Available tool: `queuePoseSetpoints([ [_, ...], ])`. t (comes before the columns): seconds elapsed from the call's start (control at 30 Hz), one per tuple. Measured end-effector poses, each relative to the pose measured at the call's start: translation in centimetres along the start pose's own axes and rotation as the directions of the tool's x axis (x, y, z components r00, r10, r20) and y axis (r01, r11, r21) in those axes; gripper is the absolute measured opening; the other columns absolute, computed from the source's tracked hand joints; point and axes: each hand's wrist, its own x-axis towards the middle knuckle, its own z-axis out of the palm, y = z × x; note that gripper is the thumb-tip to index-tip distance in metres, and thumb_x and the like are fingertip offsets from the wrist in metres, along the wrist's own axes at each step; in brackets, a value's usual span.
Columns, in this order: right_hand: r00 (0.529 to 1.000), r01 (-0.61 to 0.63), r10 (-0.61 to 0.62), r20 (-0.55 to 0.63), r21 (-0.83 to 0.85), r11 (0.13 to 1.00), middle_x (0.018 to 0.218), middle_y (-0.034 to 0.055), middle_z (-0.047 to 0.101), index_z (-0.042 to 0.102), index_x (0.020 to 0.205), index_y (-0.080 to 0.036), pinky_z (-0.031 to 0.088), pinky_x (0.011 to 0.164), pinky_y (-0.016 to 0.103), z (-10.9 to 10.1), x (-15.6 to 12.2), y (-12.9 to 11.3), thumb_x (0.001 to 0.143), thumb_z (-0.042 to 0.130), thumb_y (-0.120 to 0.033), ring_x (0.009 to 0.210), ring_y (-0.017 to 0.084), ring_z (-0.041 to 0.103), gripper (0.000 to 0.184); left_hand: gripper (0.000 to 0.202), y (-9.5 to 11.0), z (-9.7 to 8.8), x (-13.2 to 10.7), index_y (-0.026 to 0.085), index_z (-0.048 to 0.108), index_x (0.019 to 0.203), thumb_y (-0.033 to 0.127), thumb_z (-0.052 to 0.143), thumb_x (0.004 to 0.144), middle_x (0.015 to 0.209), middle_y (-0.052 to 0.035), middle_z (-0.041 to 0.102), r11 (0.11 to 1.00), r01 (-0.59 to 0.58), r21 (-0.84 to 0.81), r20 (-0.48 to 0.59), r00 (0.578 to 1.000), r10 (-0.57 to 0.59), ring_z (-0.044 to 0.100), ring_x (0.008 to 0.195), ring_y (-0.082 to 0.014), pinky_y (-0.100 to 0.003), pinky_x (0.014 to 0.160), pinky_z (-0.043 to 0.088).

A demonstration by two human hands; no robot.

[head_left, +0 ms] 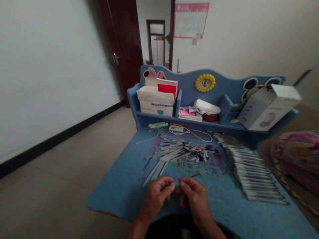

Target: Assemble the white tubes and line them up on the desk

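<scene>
Near the front edge of the blue desk (pixel 119 186), my two hands meet fingertip to fingertip. My left hand (pixel 159 194) is closed in a pinch on a small translucent tube-like piece (pixel 175 184). The other end of that piece is between the thumb and fingers of my right hand (pixel 193 195), also closed. Just beyond my hands lies a loose pile of whitish pen barrels (pixel 168 154), with small dark and clear pen parts (pixel 200 153) at its right. A thin dark-tipped stick, perhaps a refill (pixel 199 174), lies behind my right hand.
A long row of pens (pixel 251 169) lies side by side on the right. White cord (pixel 199 134) and green-white items (pixel 158 125) are at the back. The raised shelf (pixel 214 124) holds a mask box (pixel 156 107), papers (pixel 190 114) and a tilted white box (pixel 269 111).
</scene>
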Motion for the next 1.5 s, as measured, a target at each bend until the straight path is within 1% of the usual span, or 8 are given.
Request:
queuePoseSetpoints([
  [0.23, 0.997, 0.063, -0.057, 0.042, -0.148, 0.987, 0.056, -0.0018, 0.059, 0.057, 0.1, -0.014, 0.033, 0.03, 0.018, -1.2, 0.5, 1.0, 0.07, 0.062, -0.052, 0.031, 0.008, 0.045, 0.048, 0.026, -0.5, -0.1, 0.0, 0.015, 0.062, 0.084, 0.035, 0.062, 0.067, 0.063, 0.0013, 0.056, 0.999, -0.005, -0.031, -0.028, 1.0, 0.004, 0.046, 0.048, -0.0089, -0.019, 0.045, 0.037],
  [0.37, 0.987, 0.146, -0.158, -0.033, -0.229, 0.962, 0.057, -0.0018, 0.06, 0.047, 0.116, -0.016, 0.033, 0.031, 0.019, -1.6, 0.0, -2.1, 0.074, 0.059, -0.049, 0.031, 0.009, 0.045, 0.055, 0.022, -0.4, -0.1, -0.1, 0.015, 0.061, 0.08, 0.033, 0.062, 0.068, 0.057, 0.0039, 0.05, 1.0, -0.013, -0.028, -0.027, 1.0, 0.012, 0.043, 0.046, -0.0084, -0.019, 0.044, 0.035],
  [0.53, 0.883, 0.41, -0.466, -0.051, -0.4, 0.82, 0.061, -0.0009, 0.061, 0.054, 0.11, -0.019, 0.041, 0.043, 0.022, -2.3, 0.0, -6.4, 0.079, 0.053, -0.039, 0.043, 0.011, 0.05, 0.037, 0.023, -0.3, 0.1, -0.2, 0.016, 0.061, 0.082, 0.033, 0.064, 0.067, 0.06, 0.0042, 0.051, 1.0, -0.007, -0.018, -0.045, 0.999, 0.006, 0.044, 0.049, -0.009, -0.019, 0.045, 0.035],
  [0.63, 0.922, 0.342, -0.379, 0.073, -0.61, 0.715, 0.055, -0.0004, 0.058, 0.065, 0.085, -0.018, 0.039, 0.044, 0.023, -3.3, 0.7, -5.6, 0.079, 0.052, -0.036, 0.045, 0.013, 0.051, 0.023, 0.02, -0.4, 0.0, -0.1, 0.015, 0.061, 0.082, 0.032, 0.061, 0.07, 0.056, 0.0047, 0.049, 1.0, -0.031, -0.003, -0.035, 0.999, 0.031, 0.044, 0.047, -0.0088, -0.019, 0.045, 0.034],
  [0.73, 0.938, 0.317, -0.321, 0.13, -0.696, 0.644, 0.059, 0.0014, 0.061, 0.066, 0.077, -0.017, 0.04, 0.052, 0.024, -4.0, 0.9, -3.3, 0.079, 0.049, -0.033, 0.054, 0.015, 0.055, 0.024, 0.021, -0.5, 0.0, 0.0, 0.015, 0.061, 0.083, 0.032, 0.06, 0.07, 0.06, 0.0034, 0.052, 1.0, -0.03, 0.008, -0.045, 0.999, 0.03, 0.046, 0.047, -0.009, -0.02, 0.045, 0.036],
  [0.93, 0.948, 0.317, -0.24, 0.208, -0.65, 0.69, 0.055, -0.0008, 0.057, 0.066, 0.096, -0.016, 0.035, 0.048, 0.023, -3.8, 0.3, -0.8, 0.08, 0.048, -0.032, 0.05, 0.014, 0.051, 0.029, 0.019, -0.4, 0.1, -0.1, 0.016, 0.06, 0.081, 0.03, 0.061, 0.067, 0.059, 0.0035, 0.051, 0.999, -0.035, 0.006, -0.046, 0.998, 0.036, 0.046, 0.049, -0.0094, -0.019, 0.046, 0.036],
  [1.3, 0.95, 0.31, -0.202, 0.24, -0.621, 0.72, 0.058, 0.0006, 0.057, 0.064, 0.095, -0.015, 0.034, 0.05, 0.023, -4.4, 0.6, 0.4, 0.082, 0.045, -0.033, 0.053, 0.015, 0.05, 0.029, 0.012, 2.0, 1.4, 0.1, 0.016, 0.055, 0.074, 0.025, 0.056, 0.066, 0.057, 0.0027, 0.057, 0.999, -0.028, 0.032, -0.029, 0.999, 0.029, 0.049, 0.046, -0.0106, -0.021, 0.048, 0.038],
  [1.5, 0.949, 0.313, -0.263, 0.171, -0.582, 0.75, 0.056, -0.0016, 0.054, 0.065, 0.095, -0.017, 0.033, 0.049, 0.022, -4.3, 0.1, 0.5, 0.08, 0.049, -0.03, 0.051, 0.013, 0.047, 0.026, 0.011, 1.9, 2.7, 0.6, 0.016, 0.056, 0.07, 0.025, 0.056, 0.065, 0.054, 0.0038, 0.053, 1.0, -0.021, 0.009, -0.025, 0.999, 0.021, 0.047, 0.047, -0.0102, -0.021, 0.048, 0.036],
])
